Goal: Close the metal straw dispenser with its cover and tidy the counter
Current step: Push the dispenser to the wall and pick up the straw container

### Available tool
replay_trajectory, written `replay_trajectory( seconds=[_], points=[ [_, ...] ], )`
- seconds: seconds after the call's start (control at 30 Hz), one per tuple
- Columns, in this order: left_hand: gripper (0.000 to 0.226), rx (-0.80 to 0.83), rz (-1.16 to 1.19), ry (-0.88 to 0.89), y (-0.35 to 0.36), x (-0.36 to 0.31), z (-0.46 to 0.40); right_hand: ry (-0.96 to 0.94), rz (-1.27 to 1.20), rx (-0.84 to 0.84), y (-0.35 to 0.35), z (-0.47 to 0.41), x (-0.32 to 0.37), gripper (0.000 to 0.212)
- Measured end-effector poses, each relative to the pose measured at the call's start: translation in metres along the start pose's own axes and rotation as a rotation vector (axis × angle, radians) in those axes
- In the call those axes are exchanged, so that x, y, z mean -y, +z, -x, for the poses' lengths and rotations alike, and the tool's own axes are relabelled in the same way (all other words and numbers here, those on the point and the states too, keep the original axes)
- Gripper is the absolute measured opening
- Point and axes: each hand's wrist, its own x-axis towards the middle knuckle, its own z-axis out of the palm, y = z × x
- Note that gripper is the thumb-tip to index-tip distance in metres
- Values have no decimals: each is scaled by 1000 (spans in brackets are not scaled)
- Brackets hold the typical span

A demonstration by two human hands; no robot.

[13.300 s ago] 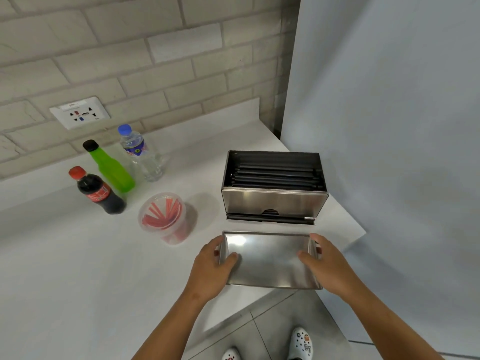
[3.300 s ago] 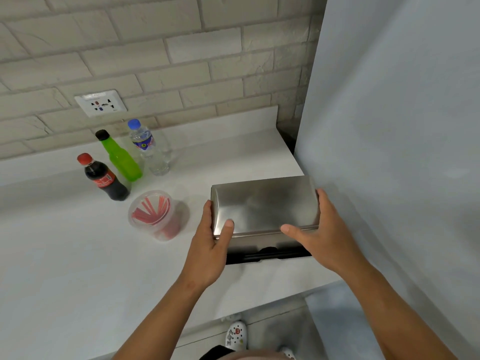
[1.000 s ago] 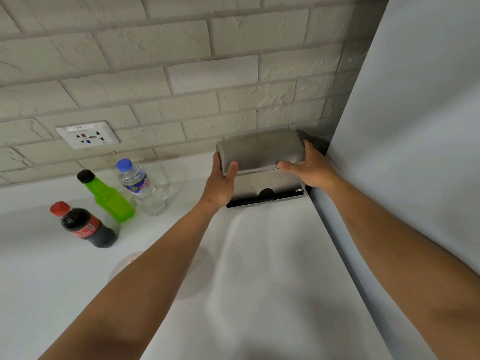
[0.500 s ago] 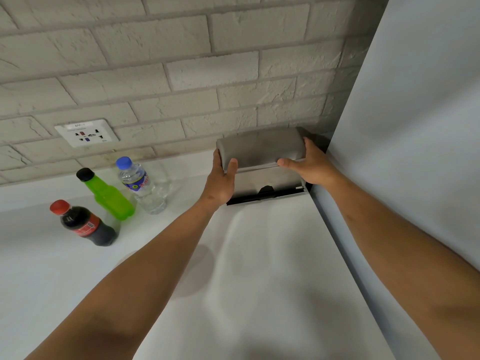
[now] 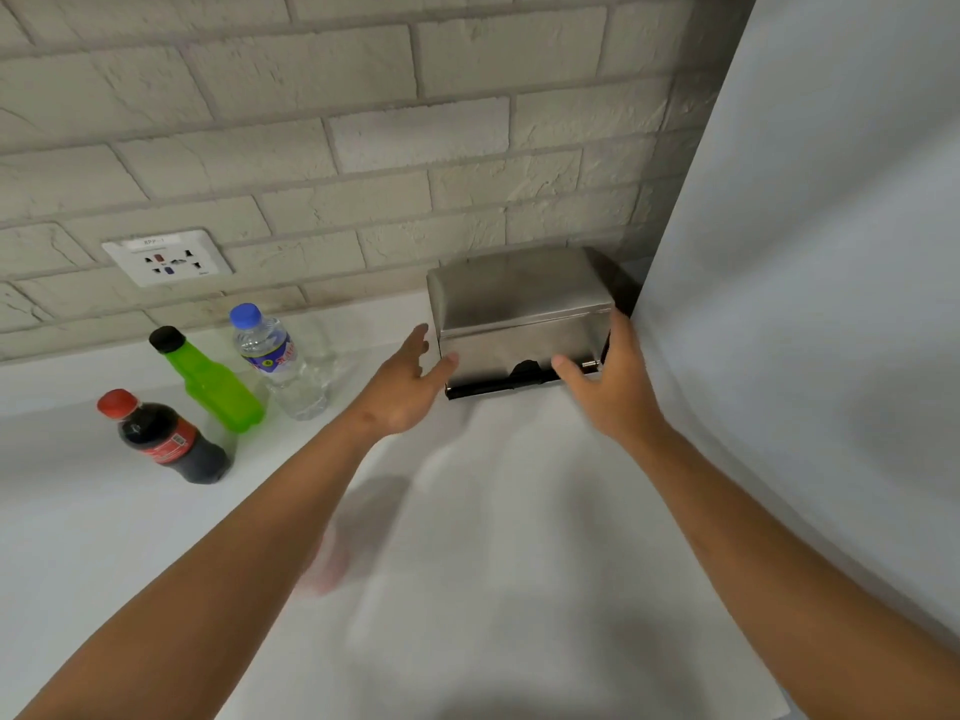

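Note:
The metal straw dispenser point(image 5: 519, 345) stands in the far right corner of the white counter point(image 5: 493, 563), against the brick wall and a grey panel. Its metal cover point(image 5: 514, 288) sits on top, shutting it. My left hand point(image 5: 408, 389) hovers at the dispenser's left front corner with fingers spread, the thumb tip near the lower edge. My right hand point(image 5: 613, 387) is at the right front corner, fingers apart, a fingertip by the black slot at the base. Neither hand grips anything.
Three bottles stand at the back left: a cola bottle point(image 5: 161, 439), a green bottle point(image 5: 208, 381) and a water bottle point(image 5: 280, 361). A wall socket point(image 5: 166, 257) is above them. A blurred pinkish cup point(image 5: 324, 563) peeks out beside my left forearm. The grey panel point(image 5: 831, 304) bounds the right side.
Both hands have let go of the covered dispenser and drawn back slightly, fingers spreading. The dispenser stays in the corner where it was pushed.

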Motion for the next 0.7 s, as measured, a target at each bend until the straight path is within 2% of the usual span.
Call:
replay_trajectory(
  seconds=[0.2,0.4,0.7],
  points=[
    [48,-2,-82,154,-41,29,65,12,24,217,16,79,14,78],
    [58,-46,-73,166,-81,69,118,-28,-22,418,41,128,39,64],
    [52,-54,-1,98,-102,130,162,-85,-85,569,94,168,77,56]
  ],
)
